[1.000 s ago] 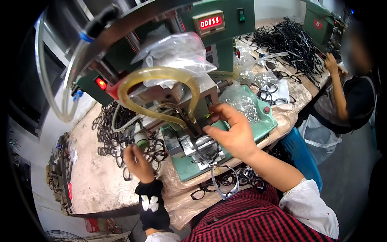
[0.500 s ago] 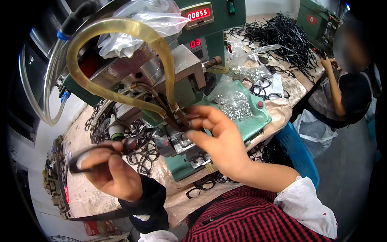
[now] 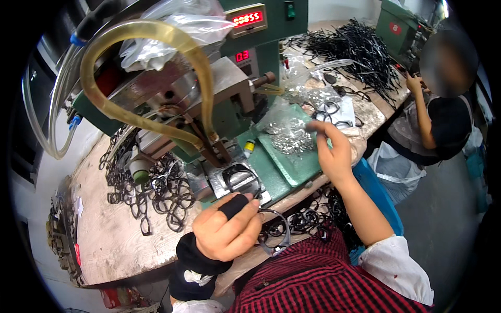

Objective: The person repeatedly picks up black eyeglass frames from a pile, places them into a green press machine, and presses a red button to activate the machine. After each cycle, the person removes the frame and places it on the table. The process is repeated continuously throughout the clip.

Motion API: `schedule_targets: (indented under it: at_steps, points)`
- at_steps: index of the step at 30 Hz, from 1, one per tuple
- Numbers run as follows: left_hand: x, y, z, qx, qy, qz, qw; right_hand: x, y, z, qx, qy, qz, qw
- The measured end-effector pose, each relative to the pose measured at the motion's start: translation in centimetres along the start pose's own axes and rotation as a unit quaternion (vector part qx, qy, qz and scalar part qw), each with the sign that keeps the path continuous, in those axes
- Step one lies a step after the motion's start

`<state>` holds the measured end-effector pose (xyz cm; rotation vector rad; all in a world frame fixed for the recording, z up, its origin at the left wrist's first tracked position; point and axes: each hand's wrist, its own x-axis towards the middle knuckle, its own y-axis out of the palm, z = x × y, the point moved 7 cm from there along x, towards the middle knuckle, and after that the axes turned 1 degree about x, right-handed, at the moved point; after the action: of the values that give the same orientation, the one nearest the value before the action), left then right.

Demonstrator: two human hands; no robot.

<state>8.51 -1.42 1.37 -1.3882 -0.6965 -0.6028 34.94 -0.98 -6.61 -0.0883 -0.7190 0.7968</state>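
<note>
My left hand (image 3: 227,227), with a black band on one finger, grips a dark eyeglass frame at the machine's front. One rim of this eyeglass frame (image 3: 284,242) hangs toward me, the other lies over the metal fixture (image 3: 248,183) under the tool head. Over a green tray (image 3: 287,176) of small shiny metal pieces (image 3: 292,136) is my right hand (image 3: 335,155). Its thumb and forefinger are drawn together, fingertips blurred; what they hold, if anything, cannot be made out. Two dark metal arms (image 3: 216,155) of the machine come down just behind the fixture.
Heaped eyeglass frames (image 3: 167,193) lie left of the machine, more in front. A yellow hose (image 3: 86,68) loops overhead. Behind stands a pile of black strips (image 3: 355,52). A blue basket (image 3: 389,208) is at my right; farther off a person (image 3: 443,115) sits by another green machine (image 3: 391,28).
My left hand has brought the eyeglass frame from the left onto the fixture. My right hand has left the fixture and moved right, over the metal pieces.
</note>
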Motion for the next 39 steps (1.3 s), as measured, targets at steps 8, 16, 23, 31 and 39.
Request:
schedule_targets:
  at_steps: [8, 16, 23, 31, 39]
  points:
    - [0.0, 0.3, 0.3, -0.004, -0.009, -0.012, 1.0, -2.8, 1.0, -1.3, -0.181, -0.021, 0.117, 0.976]
    - [-5.4, -0.9, -1.3, -0.071, -0.156, -0.062, 0.983, -2.7, 3.5, 0.6, -0.278, -0.117, 0.146, 0.942]
    - [-12.9, -13.4, 2.7, 0.213, -0.427, -0.295, 0.828, -2.1, 2.9, -0.5, -0.116, 0.008, 0.098, 0.988]
    - [-19.1, -2.0, 13.7, 0.272, -0.434, 0.143, 0.847, -1.8, 3.6, 1.6, -0.095, -0.105, 0.017, 0.99]
    - [-20.4, -4.8, 14.1, 0.172, -0.442, -0.121, 0.872, -3.8, -1.9, 1.7, -0.055, 0.066, 0.039, 0.996]
